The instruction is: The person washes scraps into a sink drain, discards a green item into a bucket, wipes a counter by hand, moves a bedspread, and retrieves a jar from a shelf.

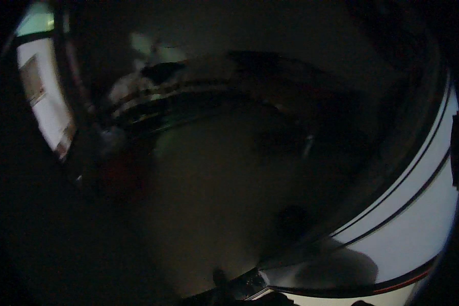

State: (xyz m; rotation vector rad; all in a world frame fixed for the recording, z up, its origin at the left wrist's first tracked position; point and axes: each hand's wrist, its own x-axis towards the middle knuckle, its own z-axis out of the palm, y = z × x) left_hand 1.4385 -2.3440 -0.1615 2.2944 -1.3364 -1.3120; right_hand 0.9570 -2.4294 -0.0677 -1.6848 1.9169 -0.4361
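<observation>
The scene is very dark, and neither of the person's hands can be made out, so I cannot tell whether either is spread, closed or holding anything. The nearest large thing is a pale panel [418, 219] on the near right, crossed by thin dark lines that curve toward the far right. How it lies relative to a hand, touching or apart, cannot be told. A rounded dark shadow [341, 268] falls on its near end, and a thin reddish strip [403, 285] runs along its near edge. Nearer than that lies a cream band [336, 300].

Left of the panel stretches a dim brownish floor [204, 204], with a small dark shape [219, 277] at its near end, too dark to name. On the far side, a long, low form with a pale, patterned band [178, 84] spans the left and middle; its kind is unclear. A small pale glint [308, 145] shows right of the middle. On the far left stands a bright white surface [53, 115] bearing a brownish rectangle [33, 79].
</observation>
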